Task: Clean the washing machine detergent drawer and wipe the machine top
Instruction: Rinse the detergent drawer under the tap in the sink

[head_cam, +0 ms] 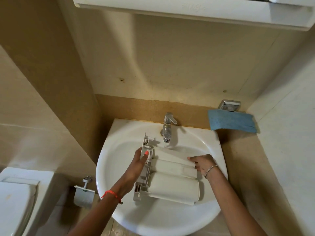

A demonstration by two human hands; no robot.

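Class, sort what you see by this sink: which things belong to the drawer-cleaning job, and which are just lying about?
In use: detergent drawer, gripped by left hand and right hand; sink; tap; blue cloth, probably for wiping the machine top.

Just there: toilet; toilet roll holder; wall cabinet.

Head view, looking steeply down, close over the sink (109, 167)
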